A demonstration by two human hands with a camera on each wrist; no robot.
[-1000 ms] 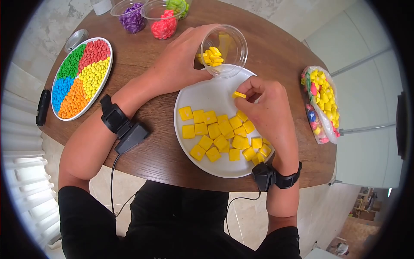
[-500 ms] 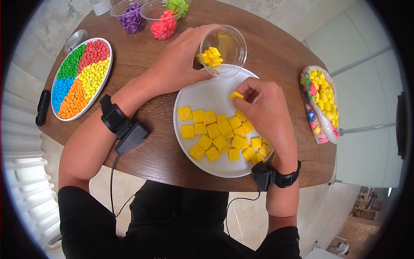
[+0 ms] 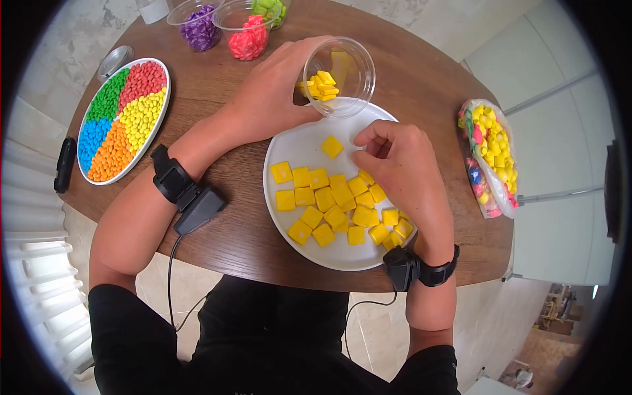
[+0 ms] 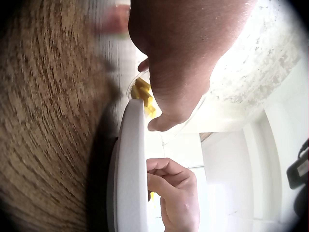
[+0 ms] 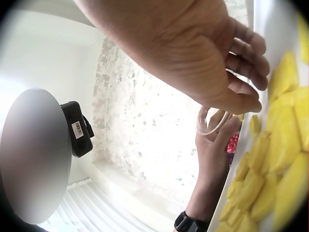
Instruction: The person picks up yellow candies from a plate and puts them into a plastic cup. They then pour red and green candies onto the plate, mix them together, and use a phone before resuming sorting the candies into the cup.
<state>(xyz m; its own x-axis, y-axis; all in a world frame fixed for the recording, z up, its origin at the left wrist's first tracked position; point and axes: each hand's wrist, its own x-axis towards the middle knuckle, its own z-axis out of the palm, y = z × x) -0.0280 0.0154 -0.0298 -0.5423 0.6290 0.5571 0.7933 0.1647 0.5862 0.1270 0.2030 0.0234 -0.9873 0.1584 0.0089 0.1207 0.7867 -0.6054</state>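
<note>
My left hand grips a tilted clear plastic cup, its mouth facing up toward the head camera. A few yellow squares lie inside it. Below, a round white plate carries many flat yellow square candies, some overlapping. A single yellow square lies apart, near the plate's far side. Just right of it, my right hand hovers over the plate; thumb and fingers are parted with nothing between them in the right wrist view.
At left, an oval white dish holds small candies sorted by colour. Clear cups with purple, pink and green pieces stand at the back. An opened bag of mixed pieces lies at the right table edge.
The yellow square that my right hand pinched now lies flat on the plate, and the fingers have come off it. My left hand and the cup have stayed nearly still.
</note>
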